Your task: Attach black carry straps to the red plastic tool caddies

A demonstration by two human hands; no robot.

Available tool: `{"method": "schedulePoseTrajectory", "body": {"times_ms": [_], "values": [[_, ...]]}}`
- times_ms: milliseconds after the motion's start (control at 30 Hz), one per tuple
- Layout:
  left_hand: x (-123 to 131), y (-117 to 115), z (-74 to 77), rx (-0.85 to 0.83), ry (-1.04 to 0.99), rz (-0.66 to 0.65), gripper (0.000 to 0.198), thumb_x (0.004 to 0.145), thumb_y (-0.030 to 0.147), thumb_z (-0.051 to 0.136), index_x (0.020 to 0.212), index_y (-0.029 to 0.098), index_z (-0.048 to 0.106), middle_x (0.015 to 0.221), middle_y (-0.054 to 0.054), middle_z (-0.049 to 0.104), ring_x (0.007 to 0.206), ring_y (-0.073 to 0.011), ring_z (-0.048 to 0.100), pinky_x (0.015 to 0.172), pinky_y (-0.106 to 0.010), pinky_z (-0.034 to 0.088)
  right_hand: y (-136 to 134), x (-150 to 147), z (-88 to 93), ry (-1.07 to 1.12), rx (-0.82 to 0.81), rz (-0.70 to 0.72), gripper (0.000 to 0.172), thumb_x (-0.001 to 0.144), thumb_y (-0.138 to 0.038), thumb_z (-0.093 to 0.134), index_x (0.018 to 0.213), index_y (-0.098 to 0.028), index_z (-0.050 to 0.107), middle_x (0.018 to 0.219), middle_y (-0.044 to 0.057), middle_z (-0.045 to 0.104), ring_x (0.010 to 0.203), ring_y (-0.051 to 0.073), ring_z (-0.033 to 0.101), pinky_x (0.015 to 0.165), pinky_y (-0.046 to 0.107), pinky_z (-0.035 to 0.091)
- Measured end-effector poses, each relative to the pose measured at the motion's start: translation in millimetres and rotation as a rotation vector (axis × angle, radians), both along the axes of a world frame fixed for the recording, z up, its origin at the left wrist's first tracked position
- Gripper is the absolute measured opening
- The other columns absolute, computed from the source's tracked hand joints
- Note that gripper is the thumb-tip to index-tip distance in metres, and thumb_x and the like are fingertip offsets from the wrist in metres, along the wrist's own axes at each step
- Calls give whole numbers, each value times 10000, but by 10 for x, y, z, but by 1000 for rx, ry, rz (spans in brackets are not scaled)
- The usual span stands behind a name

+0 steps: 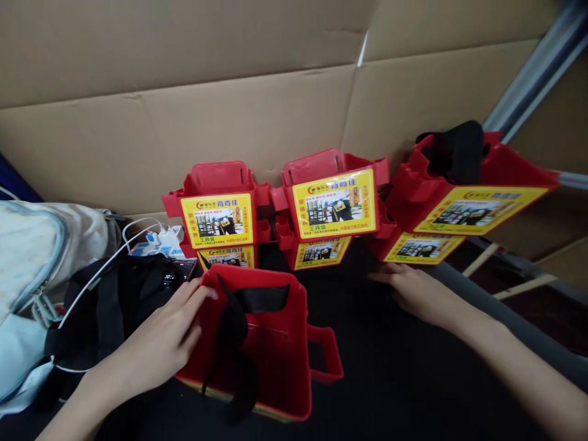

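Observation:
A red plastic tool box [280, 361] with a side loop sits on the black surface in front of me, its open top tilted toward me. Black webbing strap [232, 321] runs through a slot in its back wall and hangs down inside. My left hand [172, 331] grips the box's left rim, fingers hooked over the edge. Farther right, apart from this box, my right hand [413, 291] is low over the black surface, below the right stack. Its fingers are bent together and point left; anything dark between them blends into the background.
Red tool boxes with yellow labels stand stacked at the left [218, 217], middle [335, 202] and right [482, 208], before a cardboard wall [248, 116]. At left are black straps [110, 306], a power strip [158, 245], a phone [181, 272] and a pale bag [27, 263].

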State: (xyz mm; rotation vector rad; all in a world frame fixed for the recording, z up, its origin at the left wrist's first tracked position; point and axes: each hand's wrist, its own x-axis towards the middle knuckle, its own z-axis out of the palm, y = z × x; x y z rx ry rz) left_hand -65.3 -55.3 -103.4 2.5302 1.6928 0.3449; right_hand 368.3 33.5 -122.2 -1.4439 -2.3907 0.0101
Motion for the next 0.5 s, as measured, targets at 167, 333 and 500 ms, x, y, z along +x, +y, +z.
{"method": "schedulePoseTrajectory", "body": {"times_ms": [167,333,500], "values": [[225,38,61,16,-56,-2,471,807,127,385,1272,191,424,1403,-104,359,1305,-253,324,1042,-424,351,-171,-862,363,76,-70,495,515,823,-238,516,1321,-183,395,1357,95,424,1254,196,386,1027,383,348],[226,-1,97,-29,-70,-10,471,795,102,389,1253,198,448,1422,-99,335,1329,-248,274,1061,-442,310,92,-1002,246,141,-130,540,270,882,-176,375,951,-159,636,994,65,649,933,142,605,836,274,476],[77,-105,18,0,-88,41,517,826,130,393,1337,203,366,1443,-92,301,1328,-261,261,1058,-453,310,222,-354,-93,-131,-38,-27,306,772,-85,402,756,-175,695,687,68,665,640,193,641,638,318,522]]}}
